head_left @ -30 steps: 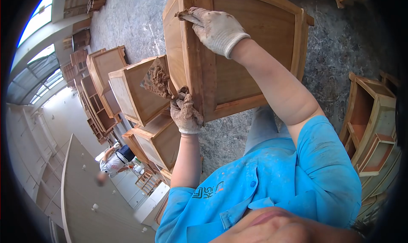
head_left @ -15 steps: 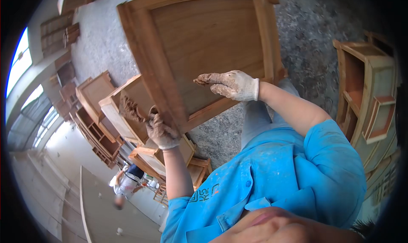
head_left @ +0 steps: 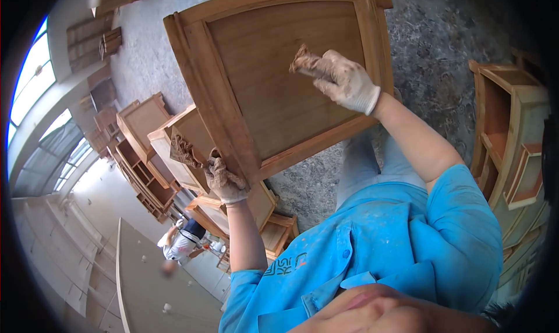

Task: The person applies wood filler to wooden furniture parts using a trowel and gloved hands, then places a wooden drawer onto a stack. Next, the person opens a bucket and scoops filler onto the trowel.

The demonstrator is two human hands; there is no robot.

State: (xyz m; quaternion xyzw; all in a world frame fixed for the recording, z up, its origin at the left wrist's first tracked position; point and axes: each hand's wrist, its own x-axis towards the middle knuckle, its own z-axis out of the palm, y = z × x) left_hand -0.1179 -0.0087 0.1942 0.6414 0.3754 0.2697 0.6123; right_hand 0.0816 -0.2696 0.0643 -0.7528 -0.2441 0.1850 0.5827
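Observation:
My left hand (head_left: 224, 178), in a dirty glove, is closed round a putty knife (head_left: 181, 150) whose blade carries brown paste. It is beside the lower left corner of a wooden cabinet (head_left: 233, 94) with a framed panel. Over that panel is my right hand (head_left: 343, 79), gloved, its fingers pressed together at a crumpled brown clump (head_left: 303, 60). Whether this clump is paste or cloth I cannot tell. Any contact between either hand and the cabinet is unclear.
More wooden cabinets (head_left: 140, 126) stand at the left. An open-fronted cabinet (head_left: 495, 117) is at the right. A co-worker (head_left: 181, 240) is in the lower left distance, by a large grey board (head_left: 151, 280). Mottled grey floor (head_left: 305, 184) shows between.
Since the oldest frame, the cabinet has turned, its panel now facing me more. My right hand has left its upper edge for the panel, dropping and then rising slightly. My left hand has shifted left.

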